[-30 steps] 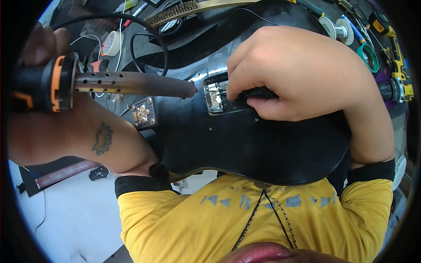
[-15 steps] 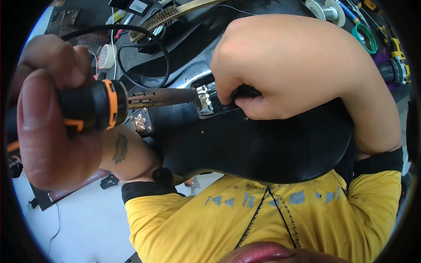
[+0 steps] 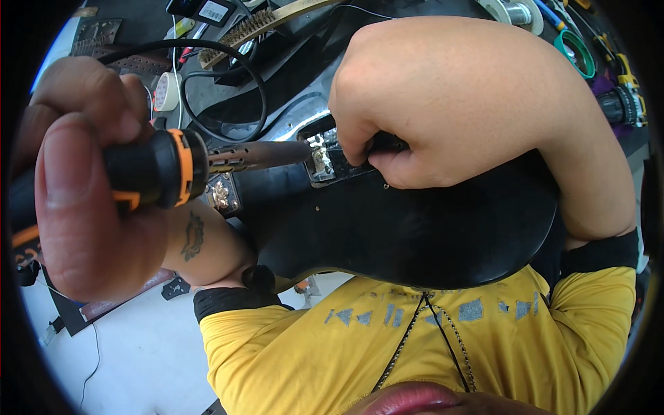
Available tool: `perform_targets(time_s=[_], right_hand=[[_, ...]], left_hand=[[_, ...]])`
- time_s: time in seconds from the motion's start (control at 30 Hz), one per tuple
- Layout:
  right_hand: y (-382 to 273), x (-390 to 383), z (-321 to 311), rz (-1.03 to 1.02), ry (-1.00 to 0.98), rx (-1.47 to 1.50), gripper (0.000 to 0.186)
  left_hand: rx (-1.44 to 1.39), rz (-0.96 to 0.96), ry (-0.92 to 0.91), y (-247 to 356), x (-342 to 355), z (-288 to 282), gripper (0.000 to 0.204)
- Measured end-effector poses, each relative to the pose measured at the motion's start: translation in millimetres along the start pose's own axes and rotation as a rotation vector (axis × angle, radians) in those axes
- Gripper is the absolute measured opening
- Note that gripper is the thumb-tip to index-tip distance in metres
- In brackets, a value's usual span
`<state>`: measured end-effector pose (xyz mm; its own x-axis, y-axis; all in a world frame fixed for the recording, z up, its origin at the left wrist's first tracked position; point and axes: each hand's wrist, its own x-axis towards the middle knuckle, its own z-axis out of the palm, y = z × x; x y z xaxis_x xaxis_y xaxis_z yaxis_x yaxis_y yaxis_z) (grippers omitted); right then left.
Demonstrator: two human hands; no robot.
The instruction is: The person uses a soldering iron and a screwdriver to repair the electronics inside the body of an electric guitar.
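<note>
Fingers of my left hand (image 3: 86,207) wrap round a black-and-orange soldering iron (image 3: 259,153) with a perforated metal barrel. Its far end reaches the left side of an open recess (image 3: 319,159) in a glossy black guitar body (image 3: 401,235); whether it touches cannot be told. Shiny metal parts show inside the recess. My right hand (image 3: 443,104) is bent over the recess's right part, thumb and fingers closed round something dark that I cannot make out. A metal plate (image 3: 221,195) on the guitar is partly hidden behind the iron.
Behind the guitar lie a wooden wire brush (image 3: 266,28), a looped black cable (image 3: 259,90) and a tape roll (image 3: 166,92). At the upper right are a solder spool (image 3: 522,15), a green ring-shaped roll (image 3: 581,55) and yellow-and-black tools (image 3: 626,83).
Compared with one second ago, my left hand has come rightward and down with the iron, whose end is now closer to the recess. My right hand stays bent there, shifted slightly.
</note>
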<state>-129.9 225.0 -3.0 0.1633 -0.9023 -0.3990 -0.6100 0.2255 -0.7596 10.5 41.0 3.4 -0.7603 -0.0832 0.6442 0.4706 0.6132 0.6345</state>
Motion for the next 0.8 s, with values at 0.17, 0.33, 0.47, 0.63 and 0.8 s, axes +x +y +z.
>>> perform_targets(time_s=[0.17, 0.33, 0.47, 0.63, 0.8], right_hand=[[16.8, 2.4, -1.5, -0.259, -0.050, 0.113, 0.019], [-1.2, 1.1, -0.5, 0.013, -0.011, -0.002, 0.020], [-1.2, -0.7, -0.5, 0.026, -0.013, -0.005, 0.020], [16.3, 2.0, 8.6, -0.014, 0.007, -0.084, 0.020], [-0.5, 2.3, 0.7, 0.004, -0.012, -0.015, 0.020]], left_hand=[[-0.011, 0.006, 0.005, 1.0, -1.0, -6.4, 0.016], [-0.022, 0.010, 0.012, -1.6, -0.9, -6.2, 0.017], [-0.035, 0.017, 0.013, -3.1, 1.4, -12.3, 0.018], [-0.042, 0.024, 0.022, -4.5, 2.0, -15.5, 0.019], [-0.053, 0.027, 0.028, -5.6, 1.0, -1.8, 0.020]])
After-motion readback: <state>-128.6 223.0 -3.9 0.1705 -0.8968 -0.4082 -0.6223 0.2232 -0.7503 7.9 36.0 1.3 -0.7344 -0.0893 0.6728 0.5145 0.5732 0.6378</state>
